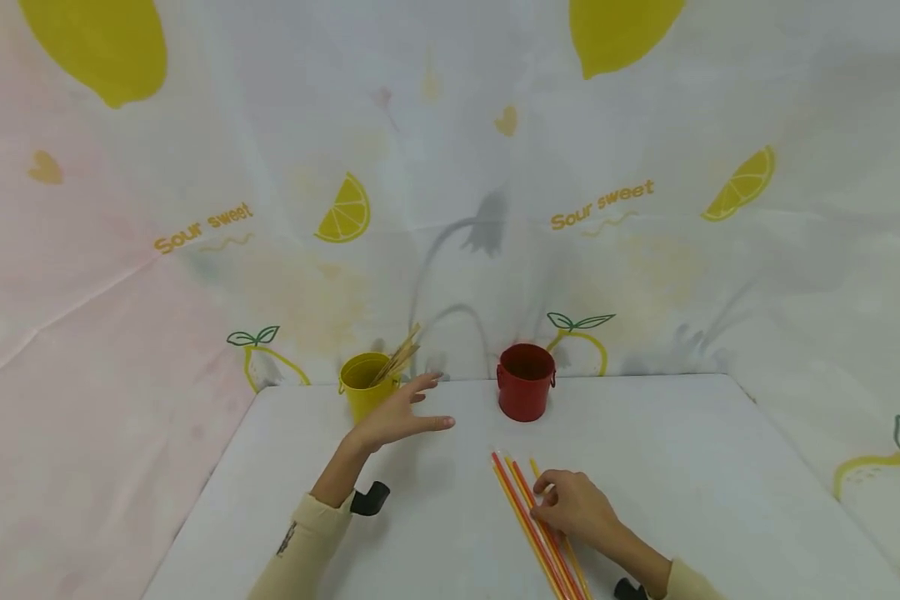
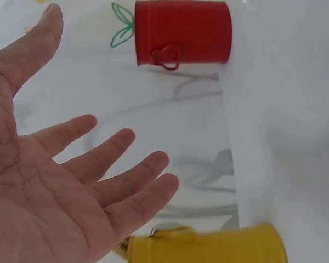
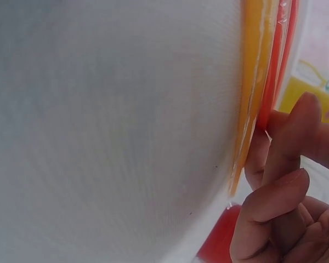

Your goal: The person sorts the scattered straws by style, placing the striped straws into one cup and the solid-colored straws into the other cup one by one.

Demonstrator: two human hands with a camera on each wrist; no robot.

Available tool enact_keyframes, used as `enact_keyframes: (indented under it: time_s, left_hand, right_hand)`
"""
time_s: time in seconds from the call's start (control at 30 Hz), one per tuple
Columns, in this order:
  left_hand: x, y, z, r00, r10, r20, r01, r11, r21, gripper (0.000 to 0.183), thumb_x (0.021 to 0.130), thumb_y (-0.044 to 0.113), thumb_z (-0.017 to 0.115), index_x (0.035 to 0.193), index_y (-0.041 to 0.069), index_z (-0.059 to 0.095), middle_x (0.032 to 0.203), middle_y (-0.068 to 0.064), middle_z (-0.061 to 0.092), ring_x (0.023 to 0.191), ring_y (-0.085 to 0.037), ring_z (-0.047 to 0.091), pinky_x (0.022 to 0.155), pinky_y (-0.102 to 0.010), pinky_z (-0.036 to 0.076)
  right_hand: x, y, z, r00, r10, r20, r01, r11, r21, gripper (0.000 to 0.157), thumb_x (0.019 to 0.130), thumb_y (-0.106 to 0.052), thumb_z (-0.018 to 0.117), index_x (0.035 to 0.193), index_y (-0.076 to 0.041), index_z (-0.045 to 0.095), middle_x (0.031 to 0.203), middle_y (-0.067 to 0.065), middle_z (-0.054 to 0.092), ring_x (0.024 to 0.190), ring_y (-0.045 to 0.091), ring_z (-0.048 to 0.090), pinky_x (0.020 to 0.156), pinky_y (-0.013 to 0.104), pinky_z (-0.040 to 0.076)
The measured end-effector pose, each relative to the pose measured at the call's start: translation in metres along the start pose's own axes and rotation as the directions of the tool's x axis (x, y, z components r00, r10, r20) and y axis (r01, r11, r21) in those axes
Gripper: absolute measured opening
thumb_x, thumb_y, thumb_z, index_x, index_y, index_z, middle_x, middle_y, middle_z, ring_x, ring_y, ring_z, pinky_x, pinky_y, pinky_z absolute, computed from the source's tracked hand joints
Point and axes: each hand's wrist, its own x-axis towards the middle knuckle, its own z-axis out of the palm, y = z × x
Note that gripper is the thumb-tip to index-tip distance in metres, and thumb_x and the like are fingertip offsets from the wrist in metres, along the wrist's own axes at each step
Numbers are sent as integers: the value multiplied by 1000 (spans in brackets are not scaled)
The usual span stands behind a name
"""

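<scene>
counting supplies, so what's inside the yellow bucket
Thin tan sticks lean in the yellow bucket, tops poking above the rim. The front wall hides their lower ends and the bottom, so anything down there can't be seen.

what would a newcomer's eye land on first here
Probably the red bucket and yellow bucket, bright near the far edge of the white table, thin sticks poking from the yellow one. Next, the red-orange and yellow straws lying nearer the camera, touched by the right hand. The left hand hovers by the yellow bucket.
</scene>
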Motion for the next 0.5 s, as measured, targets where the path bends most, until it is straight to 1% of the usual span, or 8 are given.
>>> enact_keyframes:
  time_s: [0.1,0.2,0.33,0.43,0.5]
  left_hand:
    - [18,0,8,1000,10,-7,-10,1000,-15,83,84,40,78,153,23,35,154,-8,37,139,-39,35,102,-60,39]
    - [34,0,18,1000,4,-27,-5,1000,-31,83,84,41,78,153,24,35,154,-7,37,139,-37,35,103,-59,40]
    - [52,-1,34,998,7,-56,-11,997,-71,84,84,40,78,153,19,34,154,-11,36,137,-39,36,102,-59,41]
    - [65,-1,45,997,15,-74,-24,993,-117,86,84,37,79,153,15,33,154,-16,34,137,-43,34,102,-61,40]
    - [74,-3,52,997,14,-79,-24,991,-132,87,84,37,79,153,13,32,155,-18,33,137,-45,33,102,-62,39]
  right_hand:
    - [-2,-1,-2,1000,5,-3,-5,1000,6,23,81,-17,79,97,-8,66,66,-4,60,46,11,53,42,24,36]
    - [-3,0,-1,1000,-11,-7,11,1000,18,24,82,-17,79,98,-7,66,65,-5,60,45,11,53,42,24,35]
    - [-2,1,2,999,-40,-6,40,999,31,25,81,-18,80,98,-6,66,65,-6,60,44,11,53,41,24,36]
    - [-2,2,2,999,-40,-5,40,999,23,25,82,-19,80,98,-7,65,65,-6,60,44,10,53,41,24,36]
    - [-2,2,2,999,-37,-5,37,999,19,25,82,-19,80,98,-8,65,65,-6,60,44,10,53,41,24,35]
